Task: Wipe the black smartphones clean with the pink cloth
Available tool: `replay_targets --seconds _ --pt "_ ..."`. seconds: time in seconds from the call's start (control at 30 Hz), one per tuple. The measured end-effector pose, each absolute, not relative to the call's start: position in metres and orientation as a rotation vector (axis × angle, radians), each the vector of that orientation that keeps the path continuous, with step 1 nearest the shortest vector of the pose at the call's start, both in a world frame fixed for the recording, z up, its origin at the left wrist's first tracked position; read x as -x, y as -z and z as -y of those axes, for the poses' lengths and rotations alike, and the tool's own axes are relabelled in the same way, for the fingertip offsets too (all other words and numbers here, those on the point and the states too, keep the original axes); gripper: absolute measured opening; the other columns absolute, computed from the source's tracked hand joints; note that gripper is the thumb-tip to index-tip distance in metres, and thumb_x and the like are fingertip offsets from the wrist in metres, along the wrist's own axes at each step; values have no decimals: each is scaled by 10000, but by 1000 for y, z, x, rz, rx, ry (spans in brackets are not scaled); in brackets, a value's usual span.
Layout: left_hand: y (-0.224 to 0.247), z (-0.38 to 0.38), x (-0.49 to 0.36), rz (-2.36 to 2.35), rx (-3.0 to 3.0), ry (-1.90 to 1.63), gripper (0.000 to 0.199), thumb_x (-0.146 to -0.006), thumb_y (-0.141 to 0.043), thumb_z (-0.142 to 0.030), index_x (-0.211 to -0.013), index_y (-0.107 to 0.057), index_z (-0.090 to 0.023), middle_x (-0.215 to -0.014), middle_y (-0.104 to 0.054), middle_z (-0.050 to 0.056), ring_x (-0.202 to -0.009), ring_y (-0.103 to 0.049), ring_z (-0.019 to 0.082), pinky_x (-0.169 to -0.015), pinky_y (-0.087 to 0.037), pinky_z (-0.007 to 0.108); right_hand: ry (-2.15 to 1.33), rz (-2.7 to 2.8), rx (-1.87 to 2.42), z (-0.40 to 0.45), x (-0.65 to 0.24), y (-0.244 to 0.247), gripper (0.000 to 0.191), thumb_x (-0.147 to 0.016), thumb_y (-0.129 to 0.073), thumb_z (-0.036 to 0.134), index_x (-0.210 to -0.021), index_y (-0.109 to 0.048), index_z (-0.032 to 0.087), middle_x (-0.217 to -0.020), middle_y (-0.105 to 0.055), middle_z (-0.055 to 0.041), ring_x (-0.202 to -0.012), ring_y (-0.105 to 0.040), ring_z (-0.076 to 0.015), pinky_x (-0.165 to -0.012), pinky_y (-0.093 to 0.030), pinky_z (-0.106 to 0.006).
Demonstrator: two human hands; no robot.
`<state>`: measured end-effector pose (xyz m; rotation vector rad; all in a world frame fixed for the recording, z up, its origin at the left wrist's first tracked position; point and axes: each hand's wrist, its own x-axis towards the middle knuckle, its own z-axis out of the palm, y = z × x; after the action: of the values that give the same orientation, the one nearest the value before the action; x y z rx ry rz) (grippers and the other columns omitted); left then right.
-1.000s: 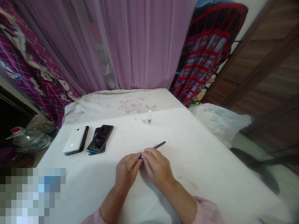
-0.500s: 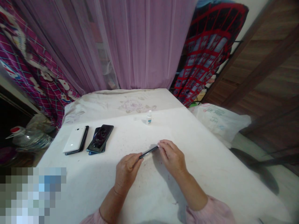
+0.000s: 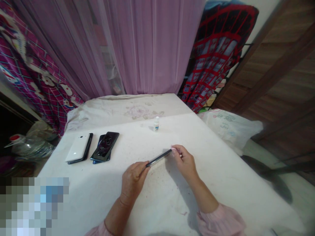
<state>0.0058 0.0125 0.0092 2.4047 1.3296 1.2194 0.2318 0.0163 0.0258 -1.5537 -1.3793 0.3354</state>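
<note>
Edge-on to me above the white tabletop is a slim dark thing that looks like a phone (image 3: 159, 157); its faces hardly show. My left hand (image 3: 134, 178) grips its near left end between thumb and fingers. At the far right end, my right hand (image 3: 184, 162) is closed with the fingertips pinched on it, and something pale pink shows at those tips. Beyond the hands stands a small white bottle (image 3: 156, 125) with a blue-marked label. To the left lie a white phone (image 3: 78, 147) on a dark one and a black phone (image 3: 105, 146) on a blue-edged one.
A white cloth (image 3: 98, 196) covers the table, with a flower-printed part (image 3: 137, 111) at the back. Purple curtains (image 3: 152, 49) hang behind. A large water bottle (image 3: 31, 146) is off the left side, a plastic bag (image 3: 231, 129) off the right.
My right hand has slid a little right and away along the dark edge, so more of it shows between the hands. My left hand has hardly moved.
</note>
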Motion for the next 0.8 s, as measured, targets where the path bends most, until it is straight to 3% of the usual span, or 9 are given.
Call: replay_targets --seconds 0.23,0.37,0.53,0.8 --pt "-11 -12 -7 -1325 -2390 -1240 217 -946 -504 -315 -995 -688 -210 -869 -733 45 -760 -698 167 -686 -581 266 -419 1337 1535 -18 -230 -23 298 -885 -475 448 -942 -621 195 -743 -668 -19 -650 -614 -157 -588 -490 -257" --pt "-13 -12 -8 -1336 -2403 -1216 226 -944 -494 -291 -1085 -650 -208 -925 -725 47 -807 -693 167 -724 -571 268 -496 1263 1487 -18 -228 -19 320 -870 -502 471 -945 -620 182 -760 -668 -30 -651 -614 -157 -608 -499 -267" --pt "-19 -13 -13 -1391 -2515 -1123 236 -939 -470 -245 -1098 -641 -207 -996 -717 57 -864 -679 193 -780 -546 325 -614 1187 1457 -17 -223 -15 361 -853 -523 511 -962 -622 181 -774 -673 -44 -682 -616 -170 -642 -505 -281" --pt "-59 -25 -46 -1493 -2690 -540 131 -919 -559 -258 -980 -666 -213 -856 -733 48 -806 -671 232 -746 -469 365 -579 1210 1473 -15 -220 -19 355 -862 -497 506 -944 -631 188 -751 -663 -28 -637 -595 -160 -613 -490 -275"
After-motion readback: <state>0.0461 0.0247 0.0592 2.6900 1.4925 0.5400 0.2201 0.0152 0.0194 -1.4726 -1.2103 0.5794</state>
